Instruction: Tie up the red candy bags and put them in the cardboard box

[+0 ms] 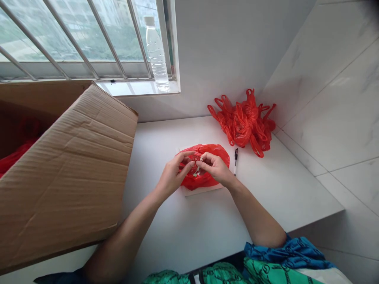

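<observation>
- The left hand [172, 170] reaches in from the lower left, back of the hand up, thumb and forefinger drawn nearly together on a small red-and-white piece [196, 158].
- The right hand [218, 169] comes from the lower right, wrist bent inward, thumb and forefinger pinching the piece from its other side; the remaining fingers curl out of sight.
- The piece sits between the fingertips of both hands, over the mouth of a red bag [197, 184]; the fingers cover its edges, and what it is cannot be made out.
- White bits show below the fingertips, inside the bag, too small to tell.
- Under the bag, a pale slab [203, 192] shows at the near edge, the rest covered.
- Just right of the right hand, a pen [236, 161] lies on the bench [189, 232].
- Beyond the right hand, a heap of red bags [247, 124] lies tangled, so their number cannot be told.
- Left of the left hand, an open box [79, 169] is cut off by the frame; the red stuff [14, 157] in it is dim and partly hidden by a flap.
- Beyond the left hand, a bottle [158, 55] stands at the window.
</observation>
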A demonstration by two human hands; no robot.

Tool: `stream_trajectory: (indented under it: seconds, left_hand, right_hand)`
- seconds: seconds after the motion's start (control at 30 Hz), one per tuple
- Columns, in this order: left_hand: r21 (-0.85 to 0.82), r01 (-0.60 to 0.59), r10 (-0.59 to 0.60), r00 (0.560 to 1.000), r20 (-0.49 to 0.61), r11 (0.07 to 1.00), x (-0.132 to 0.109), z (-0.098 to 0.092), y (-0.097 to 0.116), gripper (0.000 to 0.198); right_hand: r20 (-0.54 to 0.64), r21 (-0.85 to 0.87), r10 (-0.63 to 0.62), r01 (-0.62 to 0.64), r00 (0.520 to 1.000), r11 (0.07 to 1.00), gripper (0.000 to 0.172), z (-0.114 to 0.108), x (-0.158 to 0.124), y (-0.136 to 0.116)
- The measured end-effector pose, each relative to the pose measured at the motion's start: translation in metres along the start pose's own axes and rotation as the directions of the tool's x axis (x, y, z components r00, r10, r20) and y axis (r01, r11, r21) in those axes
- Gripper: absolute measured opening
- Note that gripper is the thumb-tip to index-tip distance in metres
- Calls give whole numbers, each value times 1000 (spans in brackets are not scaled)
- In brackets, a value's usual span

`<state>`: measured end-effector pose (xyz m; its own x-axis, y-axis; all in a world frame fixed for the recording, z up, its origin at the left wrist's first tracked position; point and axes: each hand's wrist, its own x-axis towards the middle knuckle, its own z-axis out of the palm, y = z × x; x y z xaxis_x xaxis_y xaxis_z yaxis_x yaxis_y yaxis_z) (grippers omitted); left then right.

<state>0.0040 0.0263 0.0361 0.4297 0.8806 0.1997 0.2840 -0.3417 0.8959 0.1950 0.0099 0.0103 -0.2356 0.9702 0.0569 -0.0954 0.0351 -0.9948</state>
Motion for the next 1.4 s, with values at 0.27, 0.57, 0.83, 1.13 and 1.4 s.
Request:
stream_trajectory:
  seconds: [0.27, 0.57, 0.83, 1.13, 1.4]
  left_hand:
    - [45, 94, -96, 995, 37, 995, 1, -7, -6, 29]
    - [-35, 145, -144, 989, 32, 989, 2, -5, -8, 35]
    - [-107, 204, -203, 979, 17, 973, 6, -16, -7, 42]
    - [125, 108, -108, 994, -7, 986, 5, -22, -5, 42]
    - [476, -32, -77, 975, 208, 879, -6, -30, 3, 30]
  right_hand:
    - [1, 95, 40, -40, 999, 995, 31, 2, -3, -6]
    - [-71, -9, -48, 47, 996, 999, 28, 4, -1, -3]
    - [-80, -12, -21, 20, 997, 1000, 33, -1, -2, -5]
    - [-226, -644, -221, 24, 949, 764, 40, -12, -5, -6]
    - [-212, -904, -343, -50, 915, 425, 29, -20, -2, 9]
